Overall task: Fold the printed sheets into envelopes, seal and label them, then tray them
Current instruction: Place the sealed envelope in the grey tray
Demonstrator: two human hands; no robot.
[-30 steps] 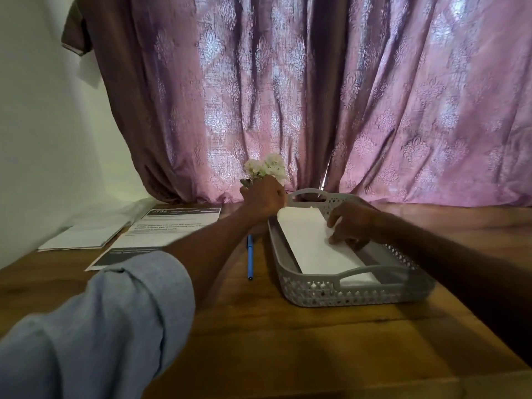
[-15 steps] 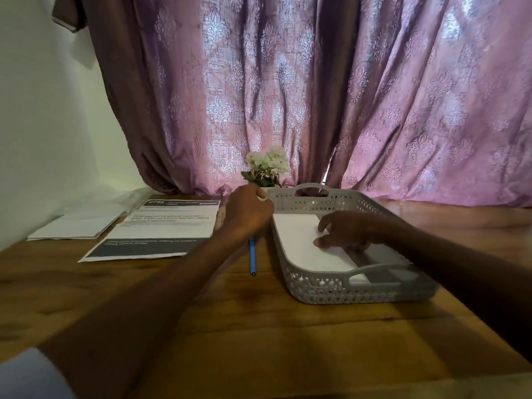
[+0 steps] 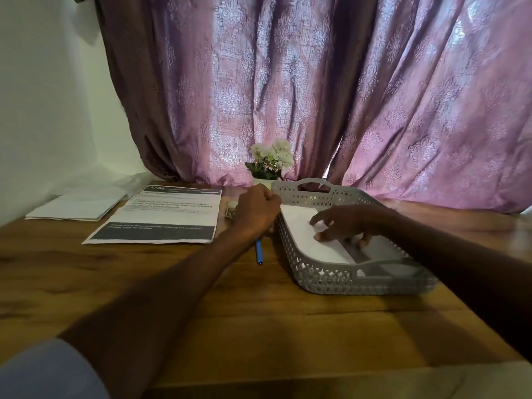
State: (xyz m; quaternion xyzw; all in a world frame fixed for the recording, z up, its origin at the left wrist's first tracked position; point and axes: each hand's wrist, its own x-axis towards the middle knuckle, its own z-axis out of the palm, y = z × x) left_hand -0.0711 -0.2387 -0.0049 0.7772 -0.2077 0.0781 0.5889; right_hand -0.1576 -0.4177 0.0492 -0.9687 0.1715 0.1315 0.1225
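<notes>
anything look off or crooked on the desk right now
Nothing is spilled or damaged. The white envelope lies at a slant in the grey tray, under the right hand. The blue pen is partly hidden under the left hand, close to the tray's side.

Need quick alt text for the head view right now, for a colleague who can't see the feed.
The right hand rests its fingers on a white envelope lying in a grey perforated tray on a wooden table. The left hand sits curled at the tray's left rim, above a blue pen; a printed sheet lies further left.
</notes>
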